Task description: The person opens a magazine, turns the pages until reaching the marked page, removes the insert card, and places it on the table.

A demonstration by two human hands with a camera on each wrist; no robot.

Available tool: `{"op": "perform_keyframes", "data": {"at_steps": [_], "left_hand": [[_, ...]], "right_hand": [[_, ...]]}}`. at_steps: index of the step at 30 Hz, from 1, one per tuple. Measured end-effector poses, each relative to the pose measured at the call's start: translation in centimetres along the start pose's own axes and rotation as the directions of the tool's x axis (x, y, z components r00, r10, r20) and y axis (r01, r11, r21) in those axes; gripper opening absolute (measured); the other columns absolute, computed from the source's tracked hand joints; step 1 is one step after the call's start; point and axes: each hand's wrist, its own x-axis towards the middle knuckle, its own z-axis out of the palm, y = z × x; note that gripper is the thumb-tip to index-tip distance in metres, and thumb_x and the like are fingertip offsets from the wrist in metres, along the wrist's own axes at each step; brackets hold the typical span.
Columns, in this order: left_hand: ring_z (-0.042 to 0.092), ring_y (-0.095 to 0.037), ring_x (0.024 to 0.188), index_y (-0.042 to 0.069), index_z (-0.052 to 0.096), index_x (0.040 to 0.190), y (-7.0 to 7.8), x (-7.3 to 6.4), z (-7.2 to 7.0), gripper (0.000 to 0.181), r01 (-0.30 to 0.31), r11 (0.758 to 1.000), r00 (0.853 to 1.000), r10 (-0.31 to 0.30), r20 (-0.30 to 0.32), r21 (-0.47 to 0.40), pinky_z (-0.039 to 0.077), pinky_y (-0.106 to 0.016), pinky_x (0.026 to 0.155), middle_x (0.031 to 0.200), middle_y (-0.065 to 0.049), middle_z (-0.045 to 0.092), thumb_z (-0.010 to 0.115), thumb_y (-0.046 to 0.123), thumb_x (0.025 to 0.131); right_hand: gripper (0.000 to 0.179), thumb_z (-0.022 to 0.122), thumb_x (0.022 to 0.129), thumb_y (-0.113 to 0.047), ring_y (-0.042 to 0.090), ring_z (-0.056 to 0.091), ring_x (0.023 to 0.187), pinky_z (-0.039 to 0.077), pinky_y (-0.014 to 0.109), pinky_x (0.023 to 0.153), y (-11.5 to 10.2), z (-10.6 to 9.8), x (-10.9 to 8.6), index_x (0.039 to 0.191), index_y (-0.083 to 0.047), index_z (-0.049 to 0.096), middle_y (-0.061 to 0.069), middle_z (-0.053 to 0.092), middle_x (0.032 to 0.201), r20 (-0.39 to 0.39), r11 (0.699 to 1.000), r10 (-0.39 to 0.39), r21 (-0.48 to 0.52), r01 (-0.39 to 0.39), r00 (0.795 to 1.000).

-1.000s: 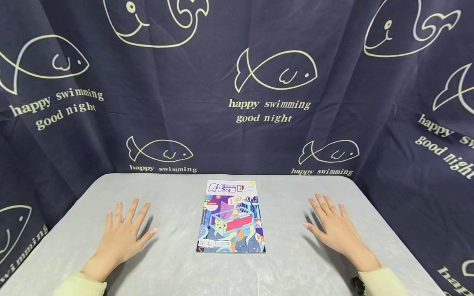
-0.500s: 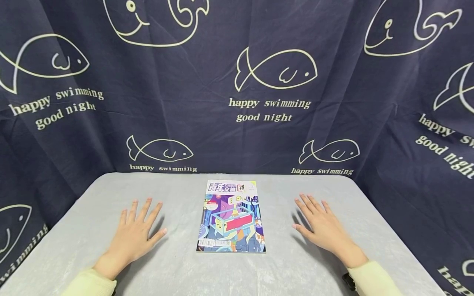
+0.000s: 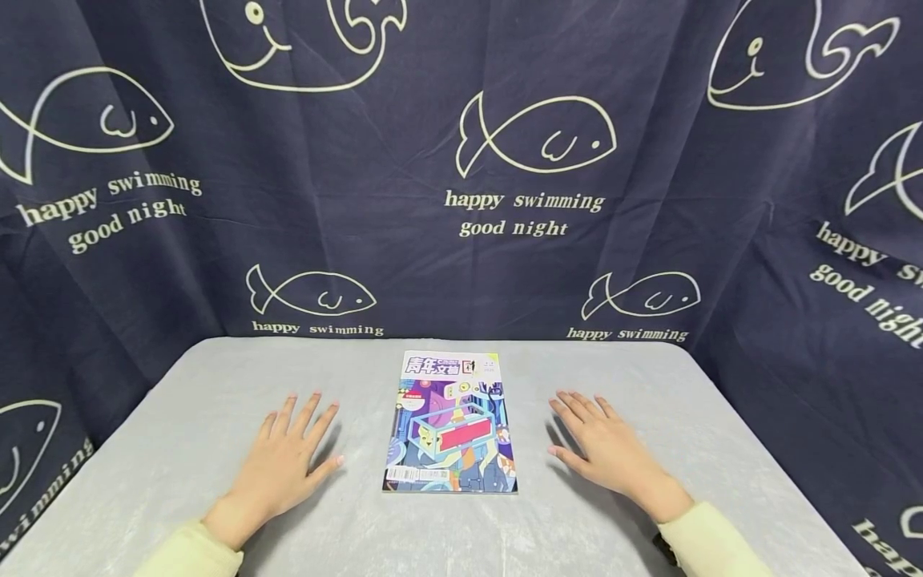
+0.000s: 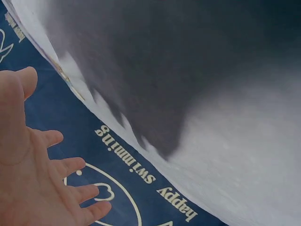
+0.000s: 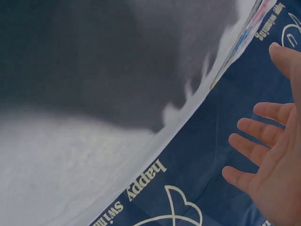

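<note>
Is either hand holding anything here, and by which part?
Nothing is held: the left hand and right hand are apart from the magazine.

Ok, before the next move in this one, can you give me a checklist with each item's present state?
1. Magazine lying flat on the gray table: ok.
2. Magazine closed, illustrated front cover facing up: ok.
3. Left hand open and holding nothing: ok.
4. Right hand open and holding nothing: ok.
5. A hand in contact with the magazine: not ok, one is on each side, both apart from it.
6. Condition of the inside pages: cannot tell, the cover hides them.
</note>
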Motion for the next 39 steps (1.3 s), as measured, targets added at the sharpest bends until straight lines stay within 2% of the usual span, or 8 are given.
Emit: {"op": "perform_keyframes", "data": {"at_steps": [11,20,30,39], "left_hand": [[0.036,-0.042,0.127,0.013,0.044,0.135,1.2,0.6,0.4,0.071,-0.095,0.995,0.994,0.094,-0.062,-0.01,0.032,-0.056,0.097,0.14,-0.016,0.041,0.056,0.055,0.08],[0.042,-0.039,0.123,0.012,0.043,0.136,2.1,1.1,0.6,0.073,-0.154,0.988,0.986,0.153,-0.066,-0.018,0.034,-0.054,0.097,0.136,-0.016,0.046,0.058,0.055,0.079],[0.048,-0.037,0.118,0.008,0.047,0.132,3.3,1.5,0.6,0.07,-0.251,0.968,0.964,0.25,-0.094,0.0,0.038,-0.051,0.094,0.129,-0.016,0.052,0.058,0.054,0.08],[0.05,-0.034,0.116,0.007,0.052,0.125,4.6,2.0,0.8,0.064,-0.314,0.948,0.946,0.309,-0.102,-0.042,0.039,-0.048,0.092,0.125,-0.014,0.054,0.059,0.052,0.08]], "right_hand": [[0.065,0.065,0.078,-0.045,0.031,0.052,0.116,0.035,0.053,0.099,-1.6,0.5,0.5,0.126,-0.003,0.052,0.015,0.055,0.126,-0.04,0.995,-0.099,0.014,0.1,0.994],[0.061,0.061,0.081,-0.046,0.028,0.053,0.115,0.037,0.05,0.098,-2.9,0.2,1.1,0.124,-0.003,0.054,0.012,0.058,0.123,-0.004,0.985,-0.17,0.017,0.17,0.985],[0.054,0.059,0.083,-0.047,0.026,0.056,0.109,0.039,0.048,0.097,-4.4,0.2,1.6,0.117,-0.006,0.06,0.008,0.062,0.117,0.016,0.967,-0.253,0.011,0.253,0.967],[0.055,0.058,0.083,-0.048,0.024,0.056,0.109,0.041,0.045,0.096,-5.3,0.1,1.9,0.118,-0.005,0.06,0.008,0.061,0.117,0.059,0.955,-0.298,0.032,0.296,0.953]]}}
